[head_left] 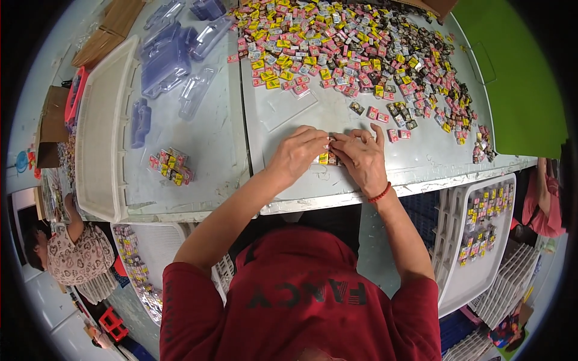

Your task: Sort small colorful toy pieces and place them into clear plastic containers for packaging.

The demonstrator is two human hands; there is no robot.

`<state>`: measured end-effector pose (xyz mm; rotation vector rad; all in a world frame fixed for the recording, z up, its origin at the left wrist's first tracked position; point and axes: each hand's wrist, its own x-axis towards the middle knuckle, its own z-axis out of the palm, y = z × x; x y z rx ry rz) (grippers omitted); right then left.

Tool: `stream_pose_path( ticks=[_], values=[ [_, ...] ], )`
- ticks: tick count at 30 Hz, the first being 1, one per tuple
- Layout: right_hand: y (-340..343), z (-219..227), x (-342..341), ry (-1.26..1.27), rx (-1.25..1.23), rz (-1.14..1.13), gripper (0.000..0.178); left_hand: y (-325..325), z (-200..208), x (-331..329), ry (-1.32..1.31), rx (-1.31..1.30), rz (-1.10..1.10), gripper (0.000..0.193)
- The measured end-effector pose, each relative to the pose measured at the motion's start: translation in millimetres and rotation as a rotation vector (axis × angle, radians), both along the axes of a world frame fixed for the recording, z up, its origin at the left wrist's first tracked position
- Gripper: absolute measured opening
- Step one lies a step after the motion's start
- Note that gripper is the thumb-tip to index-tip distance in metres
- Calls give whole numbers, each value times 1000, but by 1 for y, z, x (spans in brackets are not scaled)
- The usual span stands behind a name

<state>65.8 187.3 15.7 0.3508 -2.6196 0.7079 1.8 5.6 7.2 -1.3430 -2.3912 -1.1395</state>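
Left hand [300,151] and right hand [363,155] were half-curled, fingertips touching small yellow-and-white printed boxes [324,159] on a pale-grey worktop [433,156]; grip could not be told. Pink-yellow-black box heap [349,51] lay at 12 o'clock, white plastic tray [107,135] at 9; beyond, person in heart-patterned top [78,259] at 8.

White plastic tray [102,135] to my left, brown cardboard [114,25] beyond. I note a co-worker in heart-print top [81,260], far left; green surface [524,78], right.
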Motion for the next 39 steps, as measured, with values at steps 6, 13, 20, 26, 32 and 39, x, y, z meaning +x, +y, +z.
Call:
stream_pose_path(
  ticks=[6,13,20,26,32,39],
  values=[
    [-1,-2,4,34,41,-13,22,-1,-14,9,42,77,42,24],
    [-8,-2,10,0,65,-45,27,-7,-9,17,109,-36,4,37],
    [-14,1,13,-47,30,-48,33,-19,4,26,62,-269,-56,63],
    [-19,4,16,-8,127,-74,33,-21,1,27,63,-351,-52,73],
    [-11,6,18,-57,24,1,31,-21,3,26,38,-334,-47,72],
    [6,7,24,-33,-9,-69,21,-47,5,21,-83,-164,168,47]
  ],
)
